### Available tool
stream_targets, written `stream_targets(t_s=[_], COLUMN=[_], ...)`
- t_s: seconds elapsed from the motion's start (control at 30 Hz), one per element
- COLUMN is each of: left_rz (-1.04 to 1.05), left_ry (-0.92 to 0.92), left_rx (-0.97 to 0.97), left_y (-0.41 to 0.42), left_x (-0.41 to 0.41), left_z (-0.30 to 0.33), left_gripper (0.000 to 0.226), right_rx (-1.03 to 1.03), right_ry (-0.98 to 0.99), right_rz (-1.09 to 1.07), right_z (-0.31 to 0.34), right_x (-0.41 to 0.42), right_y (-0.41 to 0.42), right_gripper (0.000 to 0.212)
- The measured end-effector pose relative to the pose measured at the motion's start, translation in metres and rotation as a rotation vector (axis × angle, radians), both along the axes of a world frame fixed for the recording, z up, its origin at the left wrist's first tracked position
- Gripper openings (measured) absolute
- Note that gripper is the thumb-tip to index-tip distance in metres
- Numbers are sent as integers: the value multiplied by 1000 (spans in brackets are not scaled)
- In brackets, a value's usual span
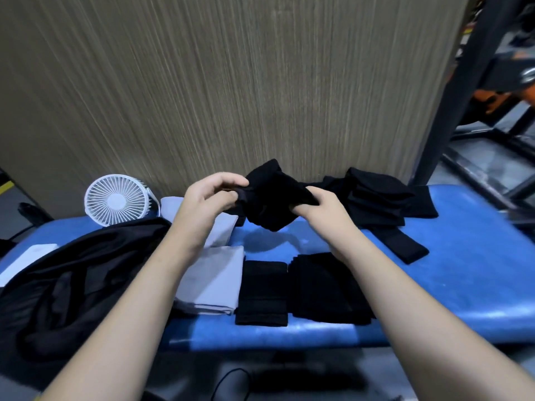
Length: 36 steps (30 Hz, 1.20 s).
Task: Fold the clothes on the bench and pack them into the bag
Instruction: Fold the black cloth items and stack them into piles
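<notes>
Above the blue bench (463, 270) I hold a small black garment (272, 201) in the air. My left hand (211, 198) pinches its left edge and my right hand (321, 209) grips its right side. Below them lie two folded black pieces (262, 290) (327, 287) side by side, with a folded grey cloth (215, 276) to their left. A pile of unfolded black clothes (373, 195) sits at the bench's back right. The black bag (72, 276) lies slumped on the bench's left end.
A white desk fan (117, 199) stands at the back left against a wood-grain panel (231, 82). A white flat object (26, 261) lies beside the bag. Dark metal framing (477, 125) stands on the floor to the right.
</notes>
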<state>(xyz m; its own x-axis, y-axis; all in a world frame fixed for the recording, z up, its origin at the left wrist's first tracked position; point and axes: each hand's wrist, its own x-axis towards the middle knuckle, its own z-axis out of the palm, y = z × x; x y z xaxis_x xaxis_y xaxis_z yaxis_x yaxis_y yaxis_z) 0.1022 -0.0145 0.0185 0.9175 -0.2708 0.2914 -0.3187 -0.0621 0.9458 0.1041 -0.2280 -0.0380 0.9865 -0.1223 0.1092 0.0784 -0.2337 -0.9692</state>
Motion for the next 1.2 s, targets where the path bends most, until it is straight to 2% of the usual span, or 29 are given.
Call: stream_targets(t_s=[0.07, 0.13, 0.23, 0.37, 0.47, 0.57, 0.63, 0.73, 0.87, 0.97, 1.13, 1.2], left_rz=[-8, 17, -17, -36, -61, -184, -261, -263, -238, -134, 6, 76], left_ry=[60, 67, 107, 274, 299, 385, 436, 449, 422, 340, 252, 186], left_rx=[-68, -55, -35, -212, -170, -202, -266, -270, -203, -149, -112, -37], left_y=[-4, -12, -28, -53, -61, -63, -65, -69, -75, -75, -64, -56], left_x=[-2, -5, -12, -20, -21, -23, -24, -28, -33, -31, -22, -18], left_z=[-10, -22, -37, -39, -43, -45, -43, -42, -48, -51, -51, -52], left_gripper=[20, 23, 23, 28, 21, 34, 34, 32, 39, 36, 31, 18], right_rx=[127, 267, 395, 449, 435, 429, 452, 470, 438, 388, 179, 36], right_ry=[-10, 2, 39, 29, 17, 18, 34, 51, 54, 66, -16, -66], right_rz=[70, 180, 289, 254, 204, 187, 178, 186, 209, 191, 105, 22], right_z=[9, 16, 22, 24, 25, 25, 25, 24, 20, 19, 17, 16], right_x=[-10, -21, -35, -46, -52, -56, -58, -60, -63, -63, -63, -62], right_y=[-8, -14, -17, -19, -21, -23, -24, -22, -15, -17, -38, -50], right_gripper=[11, 21, 22, 22, 25, 23, 24, 20, 22, 24, 13, 13])
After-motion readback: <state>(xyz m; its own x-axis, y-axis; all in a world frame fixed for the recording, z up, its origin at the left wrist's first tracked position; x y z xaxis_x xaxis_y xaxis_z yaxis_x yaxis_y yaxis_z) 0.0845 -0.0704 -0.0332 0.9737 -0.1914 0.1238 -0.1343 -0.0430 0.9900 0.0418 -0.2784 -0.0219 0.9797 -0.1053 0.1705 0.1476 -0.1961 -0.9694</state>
